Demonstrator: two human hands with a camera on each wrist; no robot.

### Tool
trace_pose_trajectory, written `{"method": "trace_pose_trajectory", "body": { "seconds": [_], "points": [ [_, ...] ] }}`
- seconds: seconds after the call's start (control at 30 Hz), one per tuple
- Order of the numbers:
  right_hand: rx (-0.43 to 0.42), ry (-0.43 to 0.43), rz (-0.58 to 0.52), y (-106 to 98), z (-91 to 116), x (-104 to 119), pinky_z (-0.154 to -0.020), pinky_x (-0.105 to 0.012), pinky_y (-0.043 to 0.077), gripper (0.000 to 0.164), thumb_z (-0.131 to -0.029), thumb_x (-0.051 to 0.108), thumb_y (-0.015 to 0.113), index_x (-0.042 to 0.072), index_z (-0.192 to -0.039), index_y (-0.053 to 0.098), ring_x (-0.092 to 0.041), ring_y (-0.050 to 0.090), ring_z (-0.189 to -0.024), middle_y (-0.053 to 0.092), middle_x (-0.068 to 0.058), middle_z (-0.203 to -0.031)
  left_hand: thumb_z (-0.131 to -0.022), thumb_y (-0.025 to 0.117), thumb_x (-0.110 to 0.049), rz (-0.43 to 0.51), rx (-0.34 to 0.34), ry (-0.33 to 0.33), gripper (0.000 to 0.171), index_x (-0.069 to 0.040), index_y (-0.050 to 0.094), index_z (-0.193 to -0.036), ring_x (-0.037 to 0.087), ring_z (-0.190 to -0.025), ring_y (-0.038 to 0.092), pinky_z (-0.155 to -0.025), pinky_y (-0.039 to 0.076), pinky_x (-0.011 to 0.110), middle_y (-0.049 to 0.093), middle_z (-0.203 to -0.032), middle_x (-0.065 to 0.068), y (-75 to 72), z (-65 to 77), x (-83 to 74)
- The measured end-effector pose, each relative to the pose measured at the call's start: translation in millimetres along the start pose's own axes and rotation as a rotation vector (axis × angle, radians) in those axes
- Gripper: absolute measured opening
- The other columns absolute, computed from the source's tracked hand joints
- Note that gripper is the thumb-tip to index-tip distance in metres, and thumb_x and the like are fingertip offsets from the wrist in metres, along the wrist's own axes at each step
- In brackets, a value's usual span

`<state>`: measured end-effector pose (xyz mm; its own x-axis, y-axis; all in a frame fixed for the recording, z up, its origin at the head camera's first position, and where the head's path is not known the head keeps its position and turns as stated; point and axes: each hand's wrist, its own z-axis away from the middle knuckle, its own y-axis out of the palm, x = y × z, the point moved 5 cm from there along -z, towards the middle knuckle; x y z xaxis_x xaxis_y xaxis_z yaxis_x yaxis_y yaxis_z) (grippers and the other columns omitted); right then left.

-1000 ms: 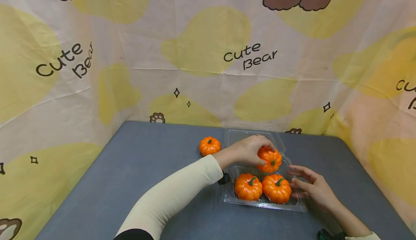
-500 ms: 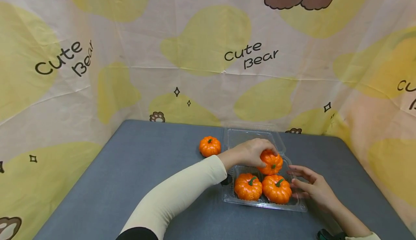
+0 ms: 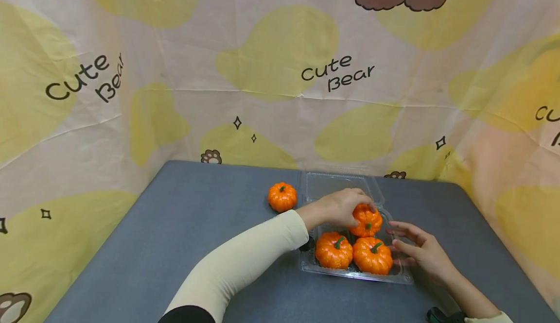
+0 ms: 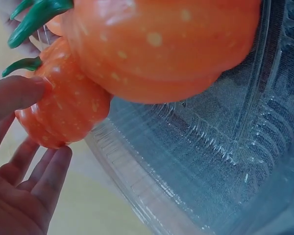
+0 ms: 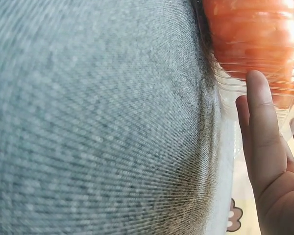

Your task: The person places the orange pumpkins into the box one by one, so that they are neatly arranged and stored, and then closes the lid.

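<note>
My left hand (image 3: pixel 341 206) grips a small orange toy pumpkin (image 3: pixel 368 220) with a green stem, over the back right of a clear plastic clamshell box (image 3: pixel 332 275). In the left wrist view, thumb and fingertips pinch this pumpkin (image 4: pixel 63 100) from opposite sides, close against a nearer pumpkin (image 4: pixel 157 49). Two pumpkins sit in the front of the box, one on the left (image 3: pixel 334 251) and one on the right (image 3: pixel 373 256). My right hand (image 3: pixel 424 252) stays at the box's right side, fingers extended. In the right wrist view, a fingertip rests at the ribbed clear wall (image 5: pixel 230 81).
Another orange pumpkin (image 3: pixel 282 197) sits on the grey table (image 3: pixel 210 196), left of the box. Behind the base, the clear lid (image 3: pixel 323 184) lies folded back. A printed cloth (image 3: pixel 271 60) hangs behind the table.
My left hand has moved slightly right and down with its pumpkin, bringing it closer to the front right pumpkin. The right hand has stayed in place.
</note>
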<state>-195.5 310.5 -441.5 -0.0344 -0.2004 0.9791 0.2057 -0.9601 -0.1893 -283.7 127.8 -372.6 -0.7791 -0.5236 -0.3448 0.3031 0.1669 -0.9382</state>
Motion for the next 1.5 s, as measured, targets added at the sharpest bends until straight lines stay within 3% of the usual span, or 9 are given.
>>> {"method": "trace_pose_trajectory", "body": {
  "seconds": [0.53, 0.97, 1.3, 1.5],
  "points": [
    [-0.006, 0.013, 0.011, -2, -2, -1, -0.067, -0.04, 0.059, 0.044, -0.096, 0.008, 0.056, 0.006, -0.139, 0.046, -0.014, 0.072, -0.089, 0.064, 0.018, -0.113, -0.08, 0.075, -0.011, -0.04, 0.016, 0.008, 0.046, -0.029, 0.063, -0.12, 0.009, -0.114, 0.053, -0.079, 0.047, 0.013, 0.052, -0.13, -0.007, 4.6, -4.6, -7.8],
    [0.008, -0.005, 0.003, -1, -1, -1, -0.067, -0.04, 0.059, 0.045, -0.096, 0.007, 0.056, 0.004, -0.139, 0.045, -0.015, 0.072, -0.089, 0.064, 0.018, -0.114, -0.081, 0.076, -0.016, -0.128, 0.021, -0.008, 0.046, -0.034, 0.061, -0.12, 0.01, -0.113, 0.054, -0.075, 0.048, 0.017, 0.051, -0.13, -0.009, 11.9, -6.1, -12.9],
    [-0.007, -0.005, 0.035, -1, -2, -1, -0.067, -0.039, 0.059, 0.046, -0.096, 0.008, 0.057, 0.001, -0.139, 0.043, -0.014, 0.072, -0.088, 0.063, 0.02, -0.113, -0.08, 0.076, -0.019, -0.181, 0.029, -0.024, 0.047, -0.037, 0.061, -0.121, 0.009, -0.111, 0.054, -0.08, 0.051, 0.02, 0.052, -0.126, -0.012, 15.1, -9.8, -16.4],
    [-0.004, -0.01, 0.033, -1, -2, -3, -0.067, -0.04, 0.059, 0.045, -0.096, 0.007, 0.056, 0.002, -0.139, 0.043, -0.013, 0.072, -0.089, 0.063, 0.019, -0.113, -0.082, 0.075, -0.02, -0.118, 0.047, -0.024, 0.049, -0.037, 0.059, -0.126, 0.01, -0.12, 0.052, -0.087, 0.05, 0.021, 0.05, -0.135, -0.011, 14.7, -8.8, -14.1]
  ]
}}
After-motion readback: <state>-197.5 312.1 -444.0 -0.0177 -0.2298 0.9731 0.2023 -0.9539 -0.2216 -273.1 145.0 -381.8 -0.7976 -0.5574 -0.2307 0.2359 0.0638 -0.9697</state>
